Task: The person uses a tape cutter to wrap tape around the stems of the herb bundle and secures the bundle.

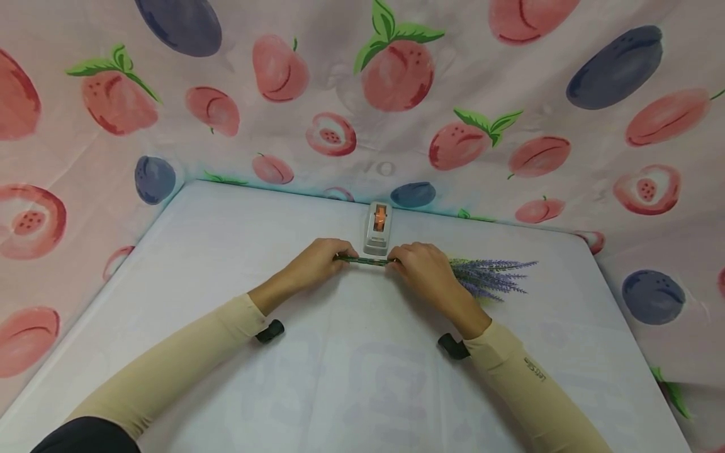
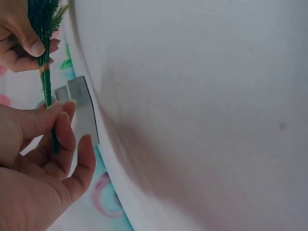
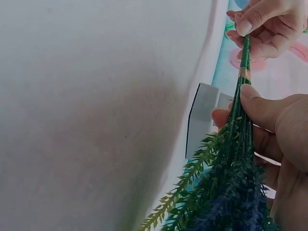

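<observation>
A bunch of artificial lavender lies level across the table's far half, purple heads to the right and green stems to the left. My left hand pinches the stem ends between thumb and fingers. Nearer the flower heads, my right hand grips the stems. Between the hands a band of orange-tan tape circles the stems, which also show in the left wrist view. Just beyond the stems stands a grey tape dispenser with an orange roll inside; the stems do not hide it in the head view.
The white-covered table spreads out in front of me. Its far edge meets a hanging cloth printed with peaches and dark plums. Black camera mounts sit under both wrists.
</observation>
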`<state>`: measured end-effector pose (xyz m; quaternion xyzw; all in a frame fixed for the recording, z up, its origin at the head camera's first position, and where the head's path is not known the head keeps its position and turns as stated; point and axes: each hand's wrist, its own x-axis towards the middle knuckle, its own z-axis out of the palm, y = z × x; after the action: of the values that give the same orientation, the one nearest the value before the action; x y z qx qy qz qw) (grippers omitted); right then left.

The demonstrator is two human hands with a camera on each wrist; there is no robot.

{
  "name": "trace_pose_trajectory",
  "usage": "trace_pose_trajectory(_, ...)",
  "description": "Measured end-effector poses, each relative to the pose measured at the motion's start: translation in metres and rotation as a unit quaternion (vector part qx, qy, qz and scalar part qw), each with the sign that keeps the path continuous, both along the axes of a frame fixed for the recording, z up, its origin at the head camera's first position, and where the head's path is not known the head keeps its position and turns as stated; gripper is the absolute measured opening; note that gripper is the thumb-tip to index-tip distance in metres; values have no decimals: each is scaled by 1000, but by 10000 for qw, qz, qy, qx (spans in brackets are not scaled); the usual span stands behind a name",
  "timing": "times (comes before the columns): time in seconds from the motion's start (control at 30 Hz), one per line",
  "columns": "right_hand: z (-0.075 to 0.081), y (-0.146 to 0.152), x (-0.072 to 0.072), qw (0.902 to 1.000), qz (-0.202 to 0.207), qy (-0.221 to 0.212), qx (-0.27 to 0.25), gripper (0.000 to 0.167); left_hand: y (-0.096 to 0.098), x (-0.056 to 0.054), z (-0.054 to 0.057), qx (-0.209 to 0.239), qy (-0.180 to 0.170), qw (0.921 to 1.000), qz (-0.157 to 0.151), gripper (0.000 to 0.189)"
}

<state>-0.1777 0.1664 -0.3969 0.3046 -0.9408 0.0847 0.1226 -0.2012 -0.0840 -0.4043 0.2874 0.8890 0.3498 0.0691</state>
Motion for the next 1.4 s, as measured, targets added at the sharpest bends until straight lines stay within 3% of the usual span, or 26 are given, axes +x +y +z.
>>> trace_pose_trajectory(0.43, 0, -4, -6, 9974, -473, -513, 183, 22, -2, -3, 1, -32, -111, 9999, 3, 17)
trace_pose_trajectory(0.8, -4, 0, -6, 9992, -337, -172, 133, 12, 1, -6, 0, -145, -84, 9999, -11, 18)
trace_pose_trajectory(1.07, -4, 1, -5, 9996, -173, 165, 149, 11, 4, -7, 2, -317, 455, 9985, 23, 22)
trace_pose_trajectory(1.4, -2, -1, -11, 9995, -313, 37, 57, 15, 5, -8, 1, -21, 158, 9997, 173, 23)
